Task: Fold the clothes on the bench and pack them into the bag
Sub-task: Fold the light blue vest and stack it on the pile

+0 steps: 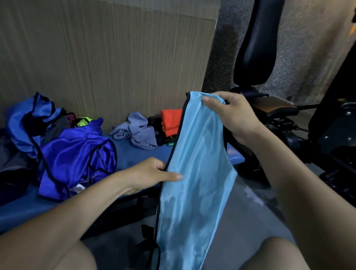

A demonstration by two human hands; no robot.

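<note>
A light blue mesh vest (194,180) with black trim hangs lengthwise in front of me, folded narrow. My right hand (233,116) pinches its top end. My left hand (153,176) pinches its left edge about halfway down. Its lower end drops between my knees. On the blue padded bench (136,152) lie a shiny dark blue vest (77,157), a crumpled blue garment (28,120), a grey-blue cloth (136,130) and a folded orange garment (170,121). A bag is not clearly visible.
A cardboard wall (94,50) stands behind the bench. Black gym equipment with a padded backrest (259,44) and a metal frame (347,129) fills the right side. Dark clothes (7,162) are heaped at the bench's left end. Grey floor lies below.
</note>
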